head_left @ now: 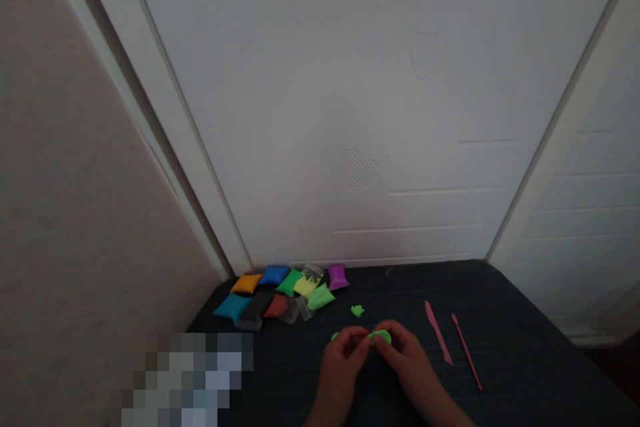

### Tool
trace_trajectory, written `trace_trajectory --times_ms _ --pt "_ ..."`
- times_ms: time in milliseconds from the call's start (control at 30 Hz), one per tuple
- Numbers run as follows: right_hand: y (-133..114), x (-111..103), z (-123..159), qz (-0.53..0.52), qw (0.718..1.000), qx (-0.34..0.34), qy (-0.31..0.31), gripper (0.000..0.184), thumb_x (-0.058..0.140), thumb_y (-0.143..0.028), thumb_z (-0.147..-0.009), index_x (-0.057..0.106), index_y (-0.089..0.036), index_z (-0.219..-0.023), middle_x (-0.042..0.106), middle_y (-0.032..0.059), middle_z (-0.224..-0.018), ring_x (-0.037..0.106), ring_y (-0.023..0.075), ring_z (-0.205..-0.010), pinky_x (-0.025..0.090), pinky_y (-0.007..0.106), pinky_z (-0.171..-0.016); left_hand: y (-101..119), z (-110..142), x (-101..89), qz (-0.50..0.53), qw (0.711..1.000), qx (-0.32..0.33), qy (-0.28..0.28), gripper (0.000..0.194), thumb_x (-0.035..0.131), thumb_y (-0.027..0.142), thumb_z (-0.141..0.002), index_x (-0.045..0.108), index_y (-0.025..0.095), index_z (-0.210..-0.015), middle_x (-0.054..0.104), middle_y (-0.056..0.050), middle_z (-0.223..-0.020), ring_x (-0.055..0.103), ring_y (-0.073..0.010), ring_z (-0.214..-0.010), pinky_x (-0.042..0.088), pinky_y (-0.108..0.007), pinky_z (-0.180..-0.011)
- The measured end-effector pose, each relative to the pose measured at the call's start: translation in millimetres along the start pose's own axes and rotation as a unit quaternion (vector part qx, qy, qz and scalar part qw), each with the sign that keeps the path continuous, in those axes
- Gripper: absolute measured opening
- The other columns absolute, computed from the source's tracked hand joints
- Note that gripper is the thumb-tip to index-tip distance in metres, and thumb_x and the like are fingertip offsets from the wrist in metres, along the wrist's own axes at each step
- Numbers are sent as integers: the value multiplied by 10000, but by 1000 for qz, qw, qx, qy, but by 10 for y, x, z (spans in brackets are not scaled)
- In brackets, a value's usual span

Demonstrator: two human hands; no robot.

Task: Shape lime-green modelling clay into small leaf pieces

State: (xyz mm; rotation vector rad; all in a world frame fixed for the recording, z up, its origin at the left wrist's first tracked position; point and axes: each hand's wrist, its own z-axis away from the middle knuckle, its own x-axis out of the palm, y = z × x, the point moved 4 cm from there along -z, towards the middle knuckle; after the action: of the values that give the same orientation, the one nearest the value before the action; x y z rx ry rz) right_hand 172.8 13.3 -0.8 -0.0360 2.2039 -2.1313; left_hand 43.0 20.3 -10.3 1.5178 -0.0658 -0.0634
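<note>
Both hands meet low in the middle of the head view, over the dark table [280, 367]. Between their fingertips is a piece of bright green modelling clay [384, 335]. My left hand [345, 360] pinches its left side, with thumb and index finger closed. From the right, my right hand [404, 350] presses its thumb on the same piece. Some green shows past the left knuckles, and I cannot tell whether it belongs to that piece. Just beyond the hands a small lump of green clay [357, 311] lies on the table.
Packets of coloured clay lie at the back left, among them an orange packet [247, 283], a teal packet [233, 307] and a purple packet [338, 276]. To the right are a pink plastic knife [438, 331] and a thin pink stick tool [467, 351]. A white panel [310, 113] stands behind.
</note>
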Motion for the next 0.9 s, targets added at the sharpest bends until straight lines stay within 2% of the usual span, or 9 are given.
trace_trajectory --times_ms 233,500,600,700,800,900 --pt "-29 -4 0 23 1000 -6 1 157 537 -332 -750 575 -180 -753 512 -14 -674 466 138 -644 367 233 -592 81 38 1 -49 999 12 -10 224 569 368 -722 622 152 -750 613 -24 -705 537 -164 -683 402 -255 -643" --pt "-16 -7 15 21 1000 -4 6 170 541 -346 -750 579 -181 -769 525 -13 -686 472 141 -654 371 242 -602 72 35 0 -40 999 22 -1 207 566 352 -736 611 151 -757 600 -20 -712 530 -157 -693 403 -250 -651" --pt "-18 -16 3 -15 1000 6 4 168 554 -345 -744 578 -181 -765 523 -18 -679 471 137 -654 368 240 -608 52 35 -4 -10 1000 18 -5 194 583 328 -728 616 153 -804 625 -36 -770 556 -167 -745 422 -258 -694" --pt "-21 -27 -3 -74 997 24 1 153 568 -331 -737 580 -181 -765 530 -21 -678 482 135 -659 367 242 -623 56 46 -2 5 999 31 -28 243 594 287 -723 609 178 -940 628 -53 -900 568 -182 -847 432 -271 -761" --pt "-22 -23 3 -129 991 37 -8 133 580 -310 -730 586 -179 -750 523 -30 -659 478 122 -636 357 232 -608 112 60 -7 -56 995 67 -42 271 578 271 -739 606 215 -1004 602 -49 -950 561 -180 -863 438 -272 -757" --pt "-10 -12 5 -161 986 45 -21 121 574 -295 -738 583 -174 -731 512 -38 -636 463 108 -615 347 222 -603 189 68 -19 -133 986 95 -42 223 561 290 -756 635 238 -960 586 -39 -959 553 -177 -860 433 -269 -747"
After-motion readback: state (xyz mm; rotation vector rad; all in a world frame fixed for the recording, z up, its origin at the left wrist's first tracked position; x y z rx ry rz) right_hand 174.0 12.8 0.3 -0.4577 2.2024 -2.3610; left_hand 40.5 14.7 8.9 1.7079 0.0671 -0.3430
